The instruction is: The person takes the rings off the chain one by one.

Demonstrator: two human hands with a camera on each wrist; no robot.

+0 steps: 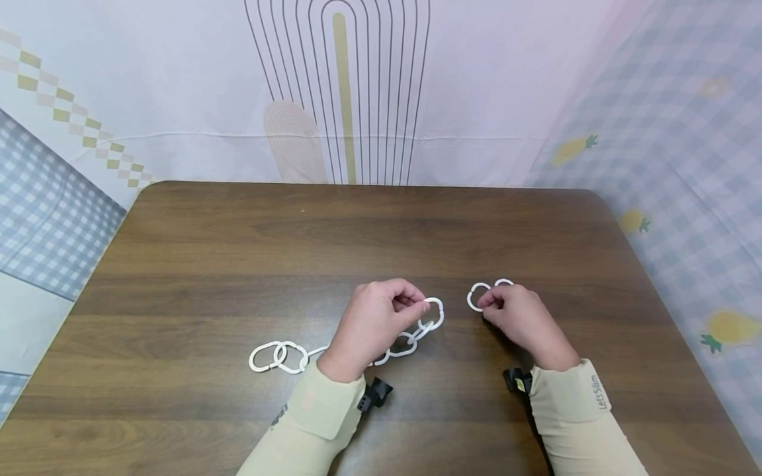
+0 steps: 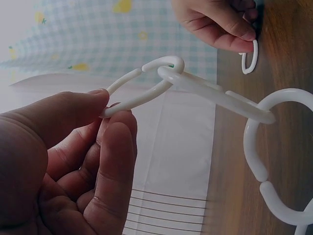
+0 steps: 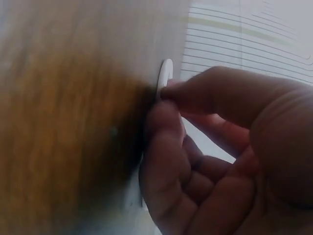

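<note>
My left hand pinches the end link of a white plastic chain between thumb and fingertips, lifting that end off the table. In the left wrist view, this link has a small split in its side and hooks through another link. The chain passes behind my left wrist, and its far links lie on the table at the left. With thumb and finger, my right hand pinches a separate white link low over the wood. Another white link sits just behind, partly covered by the hand.
A brown wooden table spans the view, its back edge against a pale patterned curtain. Checked cloth hangs along the right side. Small black cameras are strapped at both wrists, below the cream sleeves.
</note>
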